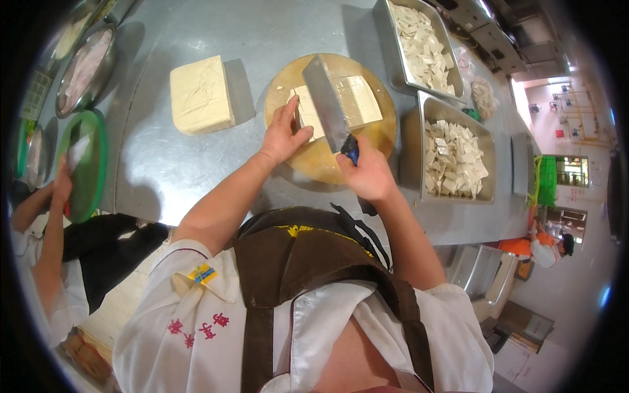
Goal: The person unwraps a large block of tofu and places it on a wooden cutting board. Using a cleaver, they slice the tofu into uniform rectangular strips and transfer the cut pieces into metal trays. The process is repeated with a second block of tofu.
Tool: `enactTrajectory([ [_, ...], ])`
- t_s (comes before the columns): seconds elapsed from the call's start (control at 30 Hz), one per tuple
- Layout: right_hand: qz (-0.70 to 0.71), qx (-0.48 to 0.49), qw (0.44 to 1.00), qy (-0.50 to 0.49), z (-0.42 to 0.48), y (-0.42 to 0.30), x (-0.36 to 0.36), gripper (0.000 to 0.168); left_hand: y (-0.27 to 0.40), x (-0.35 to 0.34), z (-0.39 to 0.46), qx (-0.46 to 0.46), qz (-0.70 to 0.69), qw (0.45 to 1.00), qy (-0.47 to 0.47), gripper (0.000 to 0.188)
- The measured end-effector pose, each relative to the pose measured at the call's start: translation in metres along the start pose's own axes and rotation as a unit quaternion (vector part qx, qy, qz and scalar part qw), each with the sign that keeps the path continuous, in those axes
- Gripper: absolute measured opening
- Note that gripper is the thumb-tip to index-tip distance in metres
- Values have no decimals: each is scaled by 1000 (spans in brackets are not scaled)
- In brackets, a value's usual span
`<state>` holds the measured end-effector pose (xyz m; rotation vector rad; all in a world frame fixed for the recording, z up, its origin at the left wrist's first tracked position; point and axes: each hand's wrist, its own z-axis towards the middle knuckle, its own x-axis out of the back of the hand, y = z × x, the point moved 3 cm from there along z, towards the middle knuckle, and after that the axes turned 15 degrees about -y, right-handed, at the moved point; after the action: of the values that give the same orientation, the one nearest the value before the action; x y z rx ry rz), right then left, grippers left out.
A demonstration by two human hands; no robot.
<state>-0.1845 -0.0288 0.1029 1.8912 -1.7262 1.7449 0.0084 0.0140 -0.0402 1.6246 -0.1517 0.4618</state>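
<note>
My right hand (367, 169) is closed round the dark, blue-marked handle of a cleaver (327, 105), whose broad metal blade stands over pale tofu slabs (361, 100) on a round cutting board (314, 169). The blade hides part of the slabs. My left hand (285, 130) rests its fingertips at the left edge of the tofu, thumb apart from the fingers. A large uncut block of tofu (201, 96) sits on the metal table to the left. At the right, two deep steel pans (412, 147) hold many small cut pieces (454, 159).
On the left, a co-worker's hands (61, 182) hold a knife over a green cutting board (98, 167), near a steel bowl of pale meat (88, 69). Filled plastic bags (484, 98) lie beyond the pans. Another person (545, 248) stands far right.
</note>
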Motion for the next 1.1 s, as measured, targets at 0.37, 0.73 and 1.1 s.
enactTrajectory([
  [0.37, -39, -44, 994, -93, 9, 3, -4, 46, -2, 6, 13, -13, 47, 999, 22, 66],
  [0.73, -46, -36, 994, -96, 10, 1, -6, 42, -7, 4, 13, -9, 69, 998, 14, 67],
  [1.1, -55, -41, 994, -88, 12, 0, -10, 39, 0, 6, 13, 3, 66, 998, 6, 66],
])
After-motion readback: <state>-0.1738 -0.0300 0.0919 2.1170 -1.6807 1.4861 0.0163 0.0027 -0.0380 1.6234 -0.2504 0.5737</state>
